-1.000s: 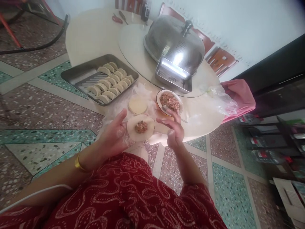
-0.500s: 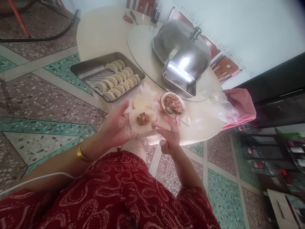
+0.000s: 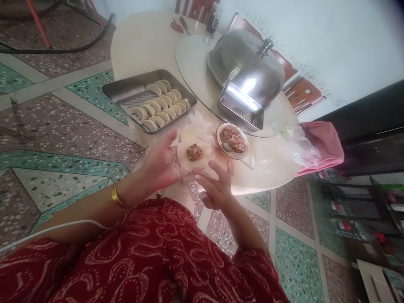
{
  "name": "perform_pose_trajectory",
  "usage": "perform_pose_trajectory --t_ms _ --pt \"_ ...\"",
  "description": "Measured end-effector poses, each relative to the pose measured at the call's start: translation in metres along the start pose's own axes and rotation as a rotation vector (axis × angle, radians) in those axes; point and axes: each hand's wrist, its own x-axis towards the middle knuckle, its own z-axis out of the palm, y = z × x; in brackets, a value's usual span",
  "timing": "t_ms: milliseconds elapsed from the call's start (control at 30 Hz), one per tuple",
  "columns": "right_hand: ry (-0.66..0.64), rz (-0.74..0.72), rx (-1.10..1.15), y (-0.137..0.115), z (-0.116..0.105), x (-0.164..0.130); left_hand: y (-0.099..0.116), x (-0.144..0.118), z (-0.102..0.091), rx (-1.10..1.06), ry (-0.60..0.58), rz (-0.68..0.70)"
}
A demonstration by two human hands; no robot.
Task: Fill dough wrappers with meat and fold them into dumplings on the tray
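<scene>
A round dumpling wrapper [image 3: 184, 162] lies across the fingers of my left hand [image 3: 160, 166], whose thumb sticks up clear of it. Minced filling [image 3: 195, 152] sits in a small mound at the wrapper's middle. Flour whitens my left palm. My right hand [image 3: 217, 185] has its fingers spread, with the fingertips by the wrapper's lower right edge; whether they touch it I cannot tell. Just beyond the hands are more pale wrappers [image 3: 190, 133] on a plastic bag. To their right stands a bowl [image 3: 217, 141] of minced filling with a spoon [image 3: 247, 164] in it.
A metal tray [image 3: 121, 90] with rows of folded dumplings [image 3: 164, 103] stands at the table's left. Farther back, a large metal dome lid [image 3: 246, 59] and a smaller metal pan [image 3: 241, 110] rest on the glass turntable [image 3: 192, 54]. Pink cloth [image 3: 325, 143] hangs at the right edge.
My right hand has shifted left and lower, its fingers now more spread, below the wrapper's edge. The left hand still carries the wrapper and filling. The whole view has shifted slightly.
</scene>
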Motion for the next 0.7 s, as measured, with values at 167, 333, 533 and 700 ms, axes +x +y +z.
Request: perform_pose_trajectory --t_ms 167,333,533,700 --pt "0.084 0.293 0.399 -0.019 0.001 0.008 0.000 -0.001 0.008 -0.003 0.036 0.106" --pt "0.198 0.832 1.104 -0.041 0.013 0.016 -0.001 -0.001 0.013 0.005 0.046 0.193" --pt "0.203 1.029 1.181 -0.050 0.022 0.008 0.001 0.001 0.010 -0.009 0.069 0.221" --pt "0.069 0.555 0.587 -0.051 0.019 0.012 -0.001 0.001 0.011 -0.039 0.032 0.223"
